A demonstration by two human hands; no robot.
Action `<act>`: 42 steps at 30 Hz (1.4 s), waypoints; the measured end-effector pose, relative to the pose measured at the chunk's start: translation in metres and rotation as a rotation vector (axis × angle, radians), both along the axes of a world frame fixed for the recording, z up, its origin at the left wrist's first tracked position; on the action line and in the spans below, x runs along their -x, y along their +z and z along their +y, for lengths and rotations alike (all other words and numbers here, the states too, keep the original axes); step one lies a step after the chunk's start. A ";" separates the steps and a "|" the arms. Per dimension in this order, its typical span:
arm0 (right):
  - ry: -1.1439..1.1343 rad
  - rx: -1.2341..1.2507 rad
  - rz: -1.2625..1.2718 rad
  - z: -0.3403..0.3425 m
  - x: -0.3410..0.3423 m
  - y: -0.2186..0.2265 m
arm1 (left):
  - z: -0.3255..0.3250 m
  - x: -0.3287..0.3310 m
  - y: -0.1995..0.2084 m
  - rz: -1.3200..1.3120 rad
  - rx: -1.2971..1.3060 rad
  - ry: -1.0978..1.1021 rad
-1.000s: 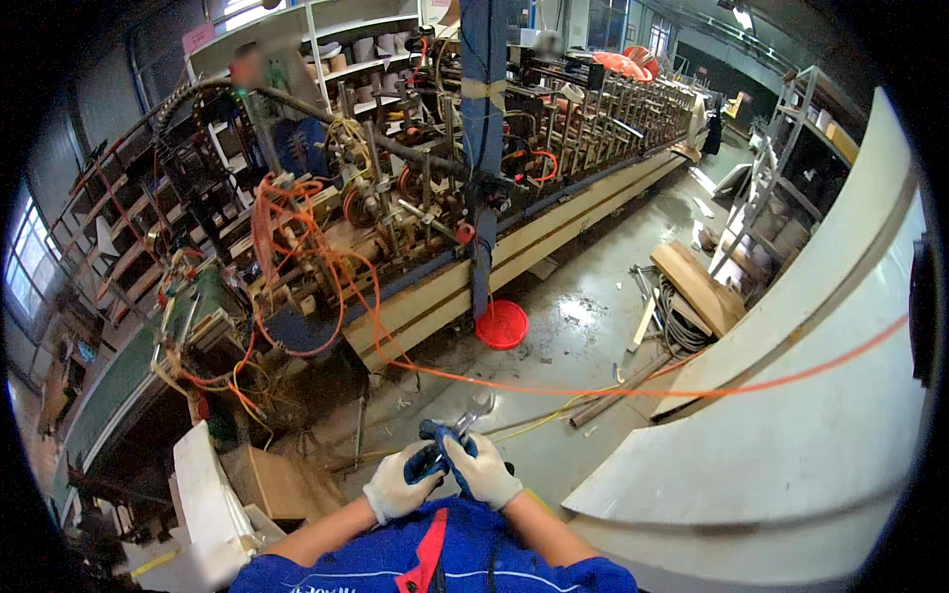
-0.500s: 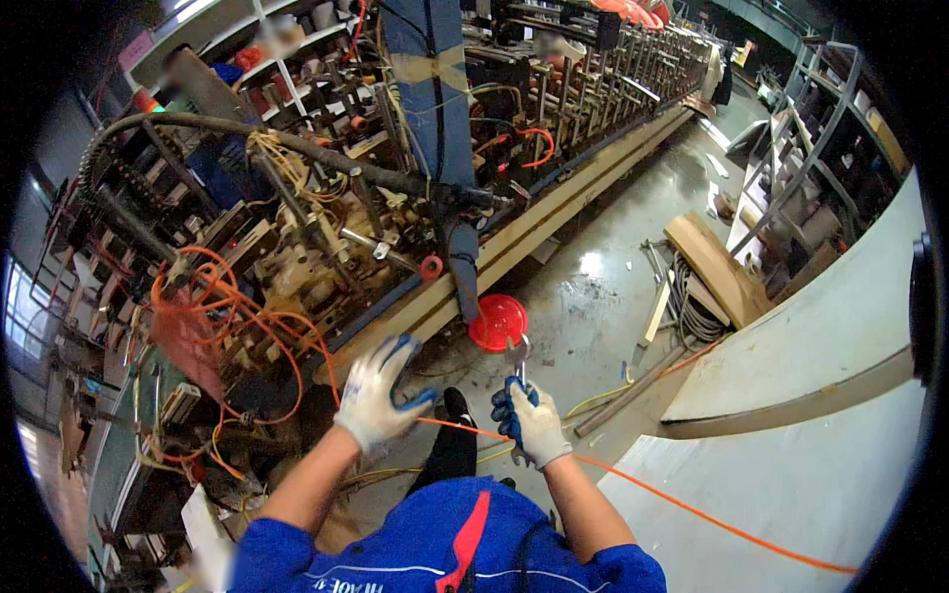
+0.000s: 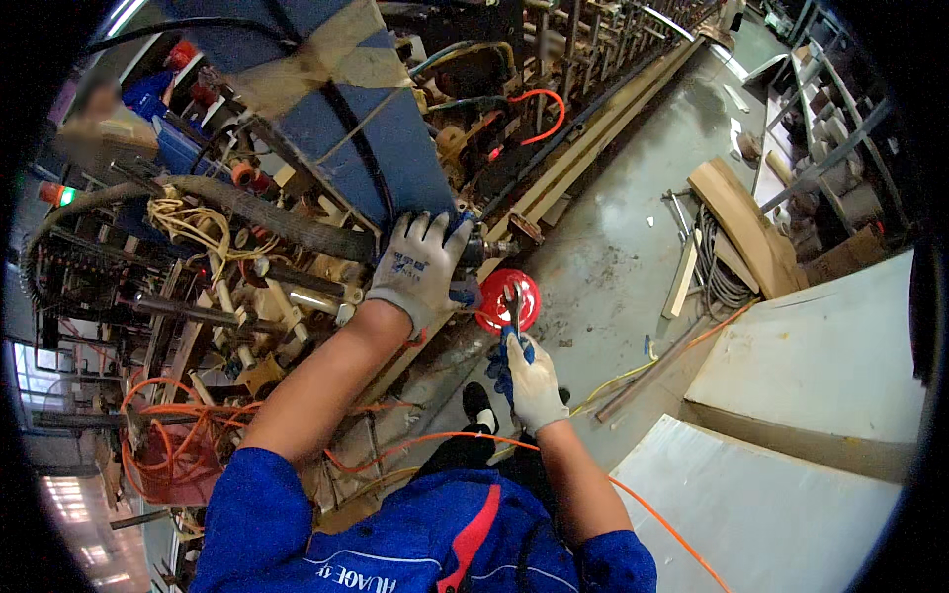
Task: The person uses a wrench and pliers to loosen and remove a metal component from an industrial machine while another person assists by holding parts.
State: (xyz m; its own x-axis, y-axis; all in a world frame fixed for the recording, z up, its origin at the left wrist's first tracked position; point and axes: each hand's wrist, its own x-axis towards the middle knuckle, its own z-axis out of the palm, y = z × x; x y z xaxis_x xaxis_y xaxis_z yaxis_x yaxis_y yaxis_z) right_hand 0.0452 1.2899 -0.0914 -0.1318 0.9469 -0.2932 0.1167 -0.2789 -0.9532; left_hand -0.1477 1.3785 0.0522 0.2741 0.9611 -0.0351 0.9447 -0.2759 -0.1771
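In my right hand [image 3: 537,381], gloved in white and blue, an open-ended wrench [image 3: 513,308] points up and away from me. Its jaw overlaps the red bucket [image 3: 532,289] on the floor behind it in the picture. My left hand [image 3: 420,265], in a matching glove, is laid against the machine at the foot of the blue post [image 3: 341,119]. Its fingers are stretched out and slightly apart, next to the end of a thick black hose [image 3: 282,222] and a dark metal fitting [image 3: 494,247]. The glove hides what lies under the palm.
Orange tubing [image 3: 168,435] loops over the machine at left, and an orange line crosses before my waist. To the right lie curved boards [image 3: 746,222], a coiled cable [image 3: 727,267] and pale panels [image 3: 751,504]. A long machine bed [image 3: 603,119] runs away ahead. A shelf stands far right.
My left hand has moved forward from open air onto the machine by the blue post. My right hand keeps the wrench, raised slightly. The view has shifted closer to the post.
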 end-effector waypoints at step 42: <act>0.115 0.356 0.243 0.068 0.016 0.017 | 0.043 -0.018 -0.003 -0.104 0.217 0.127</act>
